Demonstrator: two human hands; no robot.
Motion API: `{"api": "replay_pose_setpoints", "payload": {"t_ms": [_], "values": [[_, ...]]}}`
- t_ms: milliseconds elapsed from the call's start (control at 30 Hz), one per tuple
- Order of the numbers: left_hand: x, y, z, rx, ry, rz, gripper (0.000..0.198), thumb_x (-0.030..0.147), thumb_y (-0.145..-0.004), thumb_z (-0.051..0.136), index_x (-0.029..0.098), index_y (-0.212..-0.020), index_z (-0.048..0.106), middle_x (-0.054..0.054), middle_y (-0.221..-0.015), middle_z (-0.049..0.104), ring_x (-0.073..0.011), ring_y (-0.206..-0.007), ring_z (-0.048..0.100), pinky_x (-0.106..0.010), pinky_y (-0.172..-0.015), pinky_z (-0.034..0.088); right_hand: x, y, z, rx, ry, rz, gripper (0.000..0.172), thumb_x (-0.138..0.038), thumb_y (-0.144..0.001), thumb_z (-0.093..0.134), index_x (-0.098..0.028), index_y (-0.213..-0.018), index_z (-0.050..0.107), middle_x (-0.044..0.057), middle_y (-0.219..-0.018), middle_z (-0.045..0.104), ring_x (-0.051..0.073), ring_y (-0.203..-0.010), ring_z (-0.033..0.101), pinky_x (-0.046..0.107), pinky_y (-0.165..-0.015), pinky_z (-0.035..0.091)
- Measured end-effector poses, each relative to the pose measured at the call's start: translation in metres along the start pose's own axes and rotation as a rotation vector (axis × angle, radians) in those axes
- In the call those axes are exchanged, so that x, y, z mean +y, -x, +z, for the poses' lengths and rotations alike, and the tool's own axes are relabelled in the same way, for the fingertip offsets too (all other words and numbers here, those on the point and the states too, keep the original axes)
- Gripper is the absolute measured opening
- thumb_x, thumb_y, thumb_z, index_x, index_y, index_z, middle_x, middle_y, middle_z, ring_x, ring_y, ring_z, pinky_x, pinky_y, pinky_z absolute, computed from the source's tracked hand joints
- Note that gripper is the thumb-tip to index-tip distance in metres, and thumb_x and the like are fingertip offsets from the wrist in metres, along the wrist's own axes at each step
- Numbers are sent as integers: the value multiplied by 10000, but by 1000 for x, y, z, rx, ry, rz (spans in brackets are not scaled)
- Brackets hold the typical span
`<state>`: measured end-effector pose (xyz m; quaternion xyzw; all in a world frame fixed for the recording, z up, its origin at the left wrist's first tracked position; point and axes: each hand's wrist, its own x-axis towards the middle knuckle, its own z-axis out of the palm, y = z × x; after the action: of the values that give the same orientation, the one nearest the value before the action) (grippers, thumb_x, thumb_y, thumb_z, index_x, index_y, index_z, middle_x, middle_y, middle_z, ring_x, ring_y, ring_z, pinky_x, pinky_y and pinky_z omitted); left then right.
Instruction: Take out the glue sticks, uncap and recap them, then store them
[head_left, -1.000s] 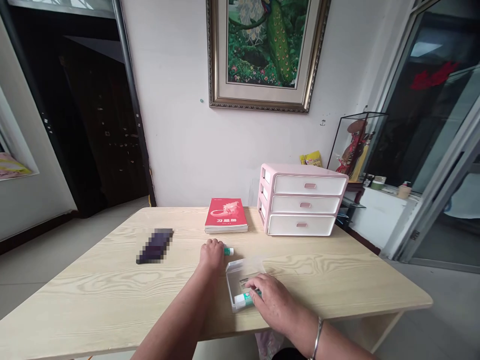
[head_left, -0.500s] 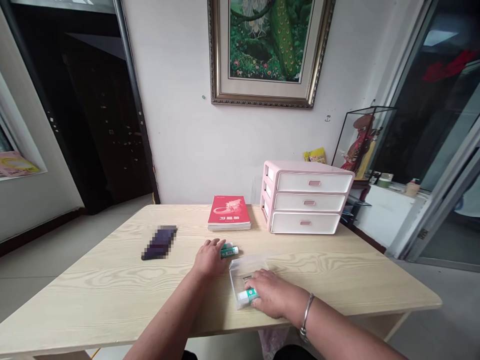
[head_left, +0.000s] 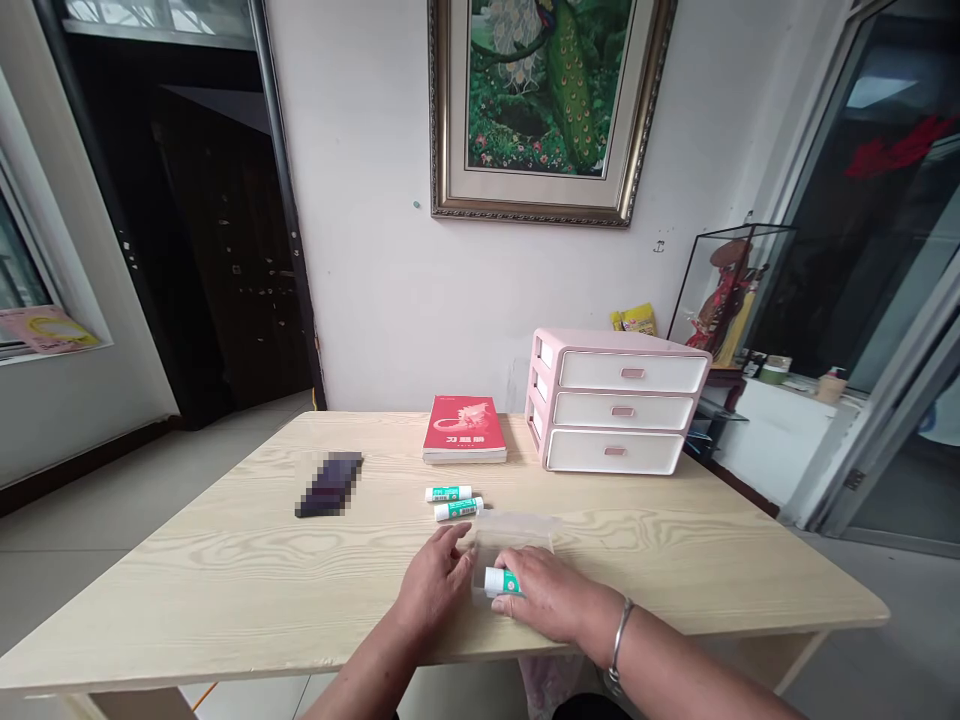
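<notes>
By the front edge of the wooden table (head_left: 195, 600), a glue stick (head_left: 496, 581) is clamped in the right hand (head_left: 547, 594) at a clear plastic box (head_left: 519, 526). Wide room is left to both sides. The left hand (head_left: 435, 580), fingers a bit apart, has been pulled back beside the box; two other glue sticks (head_left: 459, 509), partly covered before, are shown whole beyond.

White and green tubes (head_left: 458, 509), red book (head_left: 465, 426), pale wood-grained table (head_left: 262, 580).

Soft, even light covers the wall (head_left: 375, 150) and worktop (head_left: 225, 600), with a faint shadow beside the left hand (head_left: 435, 588). The doorway (head_left: 206, 250) at ten o'clock is murky; wide-angle distortion slants the outer edges.
</notes>
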<state>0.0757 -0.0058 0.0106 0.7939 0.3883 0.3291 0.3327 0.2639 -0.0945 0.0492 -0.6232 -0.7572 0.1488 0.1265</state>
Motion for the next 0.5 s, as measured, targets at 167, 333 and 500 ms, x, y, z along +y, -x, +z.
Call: {"api": "replay_pose_setpoints", "payload": {"t_ms": [167, 333, 500], "values": [[7, -4, -3, 61, -6, -26, 477, 464, -915, 430, 198, -1263, 619, -110, -1289, 613, -223, -917, 635, -326, -872, 458, -10, 14, -7, 130, -40, -121, 288, -299, -968, 384, -189, -1150, 580, 115, -1105, 638, 255, -1073, 556, 385, -954, 404], [4, -4, -2, -14, 59, -73, 558, 537, -894, 448, 188, -1312, 572, -114, -1240, 628, -232, -921, 623, -336, -870, 453, -17, 42, -34, 432, -193, -217, 316, -271, -957, 379, -236, -1232, 530, 93, -1145, 620, 242, -1072, 557, 359, -966, 422], [4, -2, 5, -48, 14, -55, 585, 465, -811, 576, 192, -1327, 535, -100, -1227, 615, -223, -915, 617, -300, -828, 452, 4, 14, -81, 705, -304, -105, 417, -369, -960, 403, -209, -1336, 481, 118, -1178, 619, 263, -1052, 562, 379, -958, 423]]}}
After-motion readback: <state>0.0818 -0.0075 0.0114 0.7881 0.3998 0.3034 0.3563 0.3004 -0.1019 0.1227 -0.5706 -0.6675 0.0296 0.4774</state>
